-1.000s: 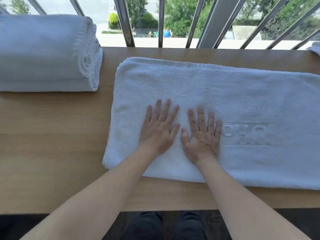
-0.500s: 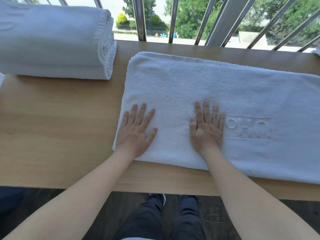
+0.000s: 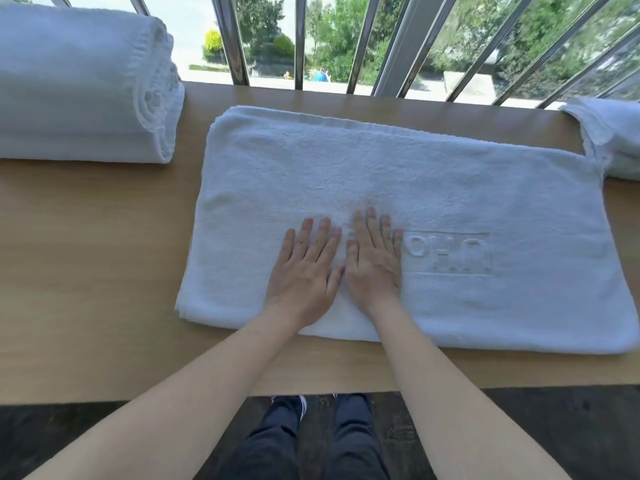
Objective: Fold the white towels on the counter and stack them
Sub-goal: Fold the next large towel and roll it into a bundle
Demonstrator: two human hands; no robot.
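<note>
A white towel, folded into a long rectangle with embossed letters on its right half, lies flat on the wooden counter. My left hand and my right hand press flat on it side by side near its front middle, fingers straight and pointing away from me. A thick stack of folded white towels sits at the back left. Another white towel lies at the right edge, partly cut off by the frame.
Metal window bars stand right behind the counter's far edge. The counter's front edge runs just behind my forearms, with my legs and the dark floor below.
My left hand has slid right from the towel's left end to lie beside my right hand. The view has shifted, bringing the towel at the right edge into sight.
</note>
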